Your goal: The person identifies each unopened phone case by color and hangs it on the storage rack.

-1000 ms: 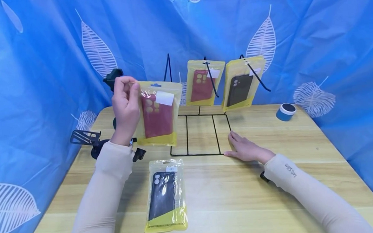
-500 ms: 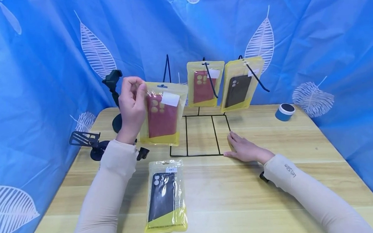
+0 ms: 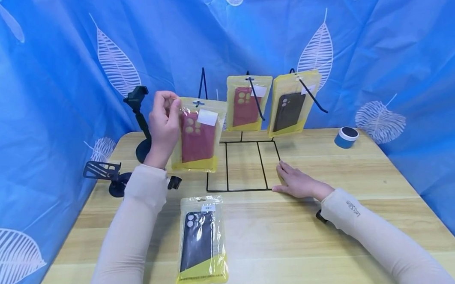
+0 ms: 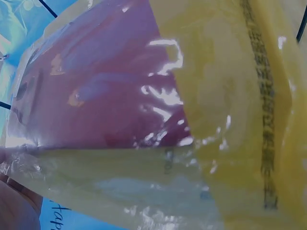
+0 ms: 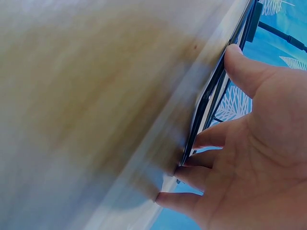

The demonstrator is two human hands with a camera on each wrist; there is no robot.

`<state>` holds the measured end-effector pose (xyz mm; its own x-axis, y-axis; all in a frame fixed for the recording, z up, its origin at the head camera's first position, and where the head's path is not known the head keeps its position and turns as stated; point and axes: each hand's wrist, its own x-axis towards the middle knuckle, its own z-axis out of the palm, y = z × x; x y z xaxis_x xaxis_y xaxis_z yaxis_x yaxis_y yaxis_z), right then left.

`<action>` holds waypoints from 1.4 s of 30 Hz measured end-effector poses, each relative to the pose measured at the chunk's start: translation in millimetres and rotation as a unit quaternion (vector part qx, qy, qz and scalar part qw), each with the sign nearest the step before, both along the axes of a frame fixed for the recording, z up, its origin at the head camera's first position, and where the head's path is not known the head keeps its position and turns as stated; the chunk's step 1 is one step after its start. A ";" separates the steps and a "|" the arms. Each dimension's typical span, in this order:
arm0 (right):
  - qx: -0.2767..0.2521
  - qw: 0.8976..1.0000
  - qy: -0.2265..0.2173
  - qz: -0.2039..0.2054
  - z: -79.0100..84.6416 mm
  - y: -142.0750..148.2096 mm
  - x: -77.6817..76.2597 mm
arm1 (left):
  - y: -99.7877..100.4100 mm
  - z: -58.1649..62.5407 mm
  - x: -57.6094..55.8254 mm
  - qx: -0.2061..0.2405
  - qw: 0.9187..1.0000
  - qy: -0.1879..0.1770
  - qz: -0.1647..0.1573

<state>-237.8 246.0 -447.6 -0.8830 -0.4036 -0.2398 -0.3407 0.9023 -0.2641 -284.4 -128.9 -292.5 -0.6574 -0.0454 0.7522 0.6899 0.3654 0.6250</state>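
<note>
My left hand [image 3: 164, 124] pinches the upper left corner of a clear-and-yellow bag with a red phone case [image 3: 197, 137] in it. The bag hangs upright before the left hook [image 3: 203, 81] of a black wire display rack [image 3: 226, 167]; its hang hole lines up with the hook, but whether the hook passes through cannot be told. Bagged red case and phone-case fill the left wrist view. My right hand [image 3: 297, 181] rests at the rack base's near right corner; in the right wrist view its thumb and fingertips [image 5: 233, 52] touch the wire.
A bagged red case [image 3: 244, 102] hangs on the middle hook, several bagged dark cases [image 3: 295, 104] on the right one. Another bagged black case [image 3: 199, 242] lies in front. Black phone stands [image 3: 115, 182] are at left, a blue-and-white jar [image 3: 346, 137] at right.
My left hand has carried the bagged red phone case rightward and slightly up, to the left hook. My right hand has stayed at the rack's base.
</note>
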 end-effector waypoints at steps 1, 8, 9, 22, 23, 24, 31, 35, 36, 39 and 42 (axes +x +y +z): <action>0.000 1.000 0.000 0.000 -0.2 0.2 -0.3 | -0.2 0.3 -1.6 -0.001 1.000 -0.010 0.003; -0.004 1.000 -0.001 -0.001 -0.9 1.6 -1.5 | 0.9 6.3 -17.0 -0.027 0.997 -0.071 0.020; -0.004 1.000 -0.002 -0.002 -0.9 1.8 -1.4 | 0.9 6.9 -20.1 -0.030 0.997 -0.071 0.020; -0.007 1.000 -0.005 -0.003 -1.1 1.9 -1.6 | 2.3 12.5 -51.5 -0.059 0.993 -0.096 0.040; -0.006 1.000 -0.007 -0.004 -1.0 2.1 -1.7 | 2.4 13.1 -53.1 -0.062 0.992 -0.100 0.043; -0.007 1.000 -0.007 -0.003 -0.8 2.2 -1.6 | 2.7 13.8 -54.7 -0.064 0.991 -0.106 0.046; -0.008 1.000 -0.002 0.001 -0.7 0.5 -0.4 | 4.8 15.1 -69.3 -0.077 0.986 -0.128 0.072; -0.007 1.000 -0.002 0.001 -1.1 0.5 0.2 | 6.4 16.1 -76.9 -0.080 0.984 -0.137 0.086; -0.006 1.000 -0.004 0.000 -1.1 0.6 0.5 | 6.7 16.6 -78.7 -0.081 0.983 -0.139 0.088; -0.003 1.000 -0.002 0.001 -0.8 1.2 0.6 | 7.2 18.0 -84.0 -0.087 0.981 -0.147 0.090; -0.001 1.000 0.000 0.001 -0.3 1.7 0.0 | 7.7 19.8 -88.8 -0.092 0.980 -0.151 0.089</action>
<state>-237.8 247.7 -447.9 -0.8821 -0.4055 -0.2398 -0.3421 0.9013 -0.2658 -373.2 -121.2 -272.6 -0.8456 -0.0612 0.5302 0.3981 0.5893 0.7030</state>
